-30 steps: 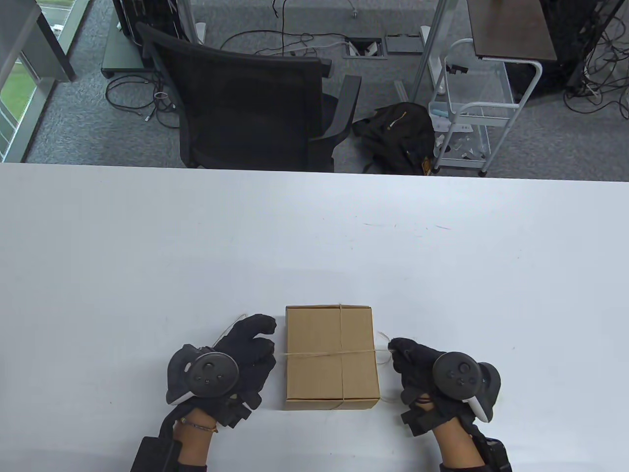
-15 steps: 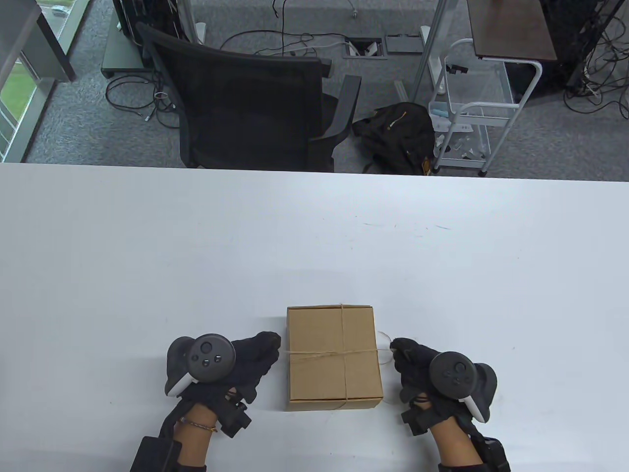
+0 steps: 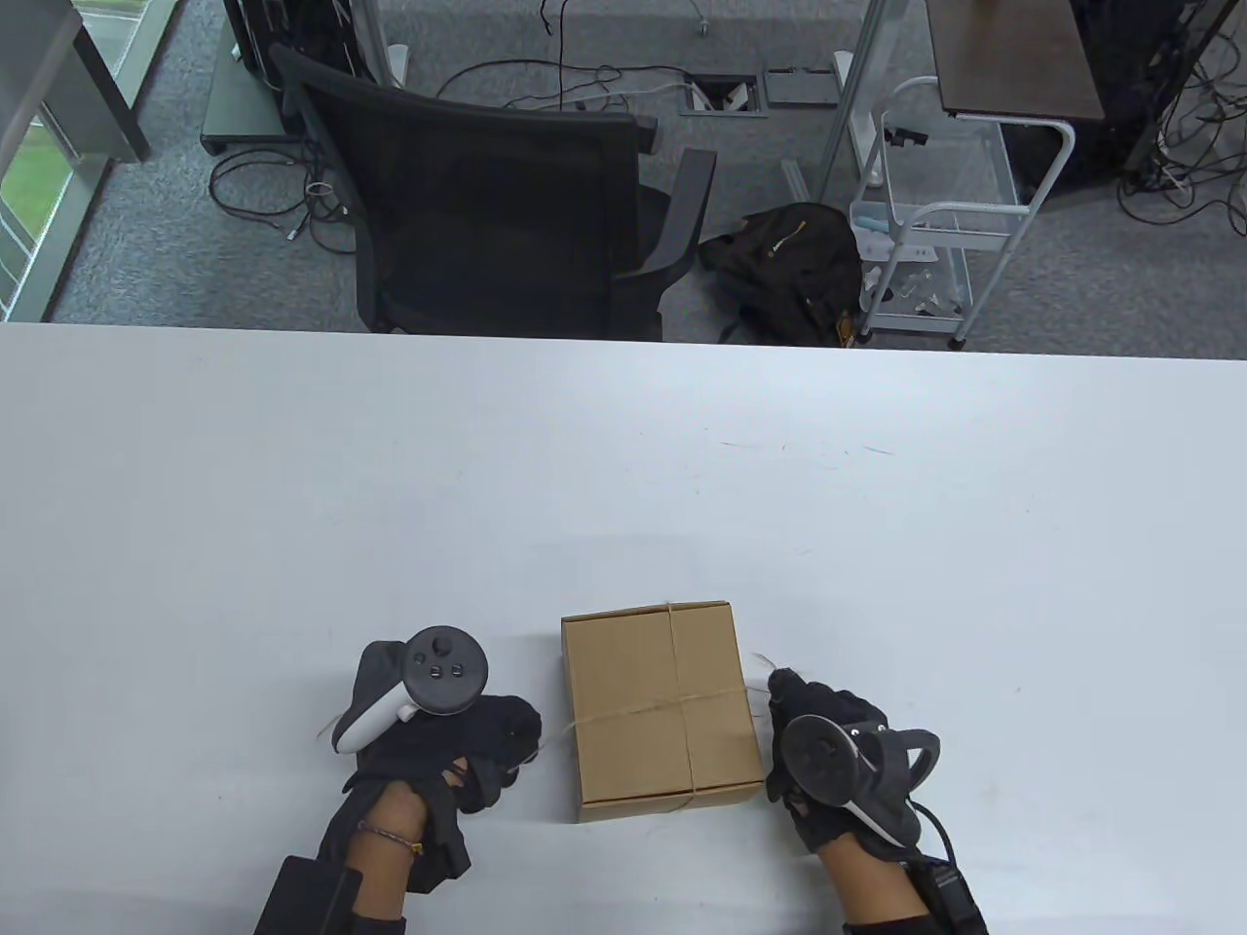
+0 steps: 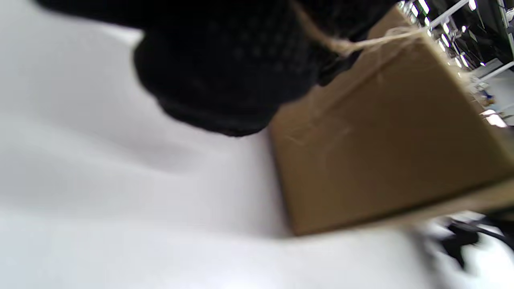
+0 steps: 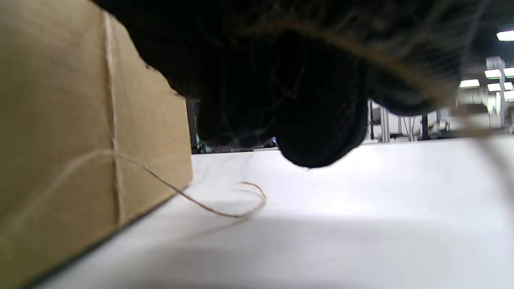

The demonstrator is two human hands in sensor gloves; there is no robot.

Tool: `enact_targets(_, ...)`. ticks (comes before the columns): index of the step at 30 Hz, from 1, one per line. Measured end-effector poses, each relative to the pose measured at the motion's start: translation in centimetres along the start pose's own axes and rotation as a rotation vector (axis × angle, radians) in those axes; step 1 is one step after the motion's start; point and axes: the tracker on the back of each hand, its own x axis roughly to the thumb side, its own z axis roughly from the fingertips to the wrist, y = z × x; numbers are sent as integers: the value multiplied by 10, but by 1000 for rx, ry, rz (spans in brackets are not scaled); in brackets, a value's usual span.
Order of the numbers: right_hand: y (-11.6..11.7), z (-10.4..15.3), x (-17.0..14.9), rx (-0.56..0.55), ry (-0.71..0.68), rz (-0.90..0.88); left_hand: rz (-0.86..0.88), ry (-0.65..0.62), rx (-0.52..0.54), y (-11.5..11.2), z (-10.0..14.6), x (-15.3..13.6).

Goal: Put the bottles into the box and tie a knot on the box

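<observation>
Closed box (image 3: pixel 662 711) sits near the table's (image 3: pixel 292 506) near edge, twine (image 3: pixel 643 709) crossed over its lid. Left hand (image 3: pixel 458 740) pinches the twine end at the box's left side, right hand (image 3: pixel 818 721) grips the other end at its right side

Closed box (image 3: pixel 662 711) hides its contents; both wrist views blurred; each hand's string grip unclear.
</observation>
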Motion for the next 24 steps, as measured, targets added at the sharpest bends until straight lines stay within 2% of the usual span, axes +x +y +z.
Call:
enact_targets(2,2,-1,6,-5,-6,32,115,-89,-61,0,1,0)
enact_targets(5,3,-1,15,-7,-29,92,118,-166,-77,2,2,5)
enact_targets(9,4,0,23,8,-42,94,283,-347,-146,-4,-3,12)
enact_targets(13,2,0,22,9,-41,46,419,-486,-184,-10,-7,21)
enact_targets(18,-1,-1,16,10,-22,-5,633,-631,-289,-27,-15,34)
enact_targets(22,-11,1,-8,46,78,-414,631,-659,-248,-28,-16,39)
enact_targets(24,-18,-1,-25,37,3,-663,614,-646,-209,-26,-16,35)
